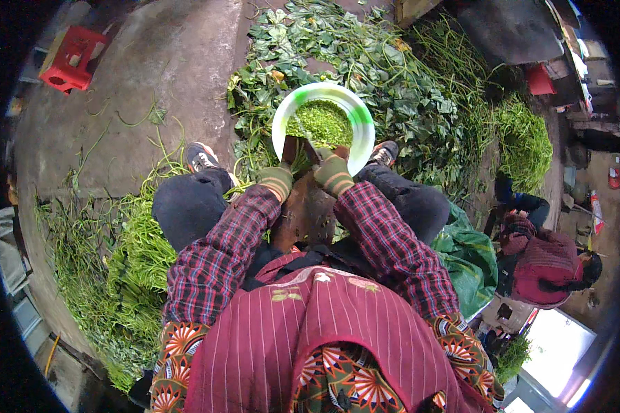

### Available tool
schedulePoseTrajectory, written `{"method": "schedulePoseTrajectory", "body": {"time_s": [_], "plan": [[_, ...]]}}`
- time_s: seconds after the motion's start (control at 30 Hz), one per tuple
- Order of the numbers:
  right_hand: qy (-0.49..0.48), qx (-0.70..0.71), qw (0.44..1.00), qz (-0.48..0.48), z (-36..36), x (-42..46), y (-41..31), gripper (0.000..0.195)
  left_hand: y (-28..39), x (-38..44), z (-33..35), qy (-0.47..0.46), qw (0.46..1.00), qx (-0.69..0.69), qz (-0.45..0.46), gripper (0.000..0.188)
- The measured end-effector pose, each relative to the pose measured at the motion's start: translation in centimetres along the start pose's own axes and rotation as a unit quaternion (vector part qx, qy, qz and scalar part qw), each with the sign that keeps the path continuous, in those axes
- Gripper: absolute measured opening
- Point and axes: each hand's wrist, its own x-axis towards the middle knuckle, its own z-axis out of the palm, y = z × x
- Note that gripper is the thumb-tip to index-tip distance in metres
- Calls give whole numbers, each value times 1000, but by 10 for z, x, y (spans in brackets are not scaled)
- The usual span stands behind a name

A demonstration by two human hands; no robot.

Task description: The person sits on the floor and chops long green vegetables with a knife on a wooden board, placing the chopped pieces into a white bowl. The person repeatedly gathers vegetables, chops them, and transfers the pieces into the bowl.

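Note:
My left hand (pixel 276 180), in a green striped knit glove, closes on a small bunch of green stems (pixel 300 159) over the near rim of a white and green plastic basin (pixel 364 129). Finely cut green stems (pixel 323 121) fill much of the basin. My right hand (pixel 335 173), gloved the same way, is closed around what looks like a knife (pixel 311 138), its thin blade slanting over the basin. Glove and stems hide most of its handle. Beneath both hands, between my knees, is a brown wooden board (pixel 305 217).
Leafy vines (pixel 408 88) spread beyond the basin. Long green stems (pixel 142 253) pile at my left, and another heap (pixel 524 139) lies far right. A green woven sack (pixel 465 253) rests by my right knee. A red plastic stool (pixel 72 59) stands far left; another person (pixel 542 268) sits at right.

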Motion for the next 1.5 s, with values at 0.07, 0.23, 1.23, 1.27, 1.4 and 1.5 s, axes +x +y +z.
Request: {"method": "schedulePoseTrajectory", "body": {"time_s": [0.07,0.23,1.23,1.27,1.4,1.5], "plan": [[31,22,999,-21,-14,-16,-10,30,-6,-4,11,-24,999,24,-16,25],[-58,-52,997,-21,-28,-52,-12,38,-14,-10,9,-85,990,64,97,27],[-118,-100,987,-34,-27,-56,-3,32,-17,34,73,-29,989,65,127,26],[-121,-95,988,-24,-31,-57,-2,33,-6,10,26,-61,987,90,117,26],[-121,-86,986,-69,-29,-56,-3,30,-12,-16,-1,-92,986,99,97,25],[-136,-103,983,-62,-30,-46,-5,29,-9,-17,-5,-89,986,97,100,25]]}}
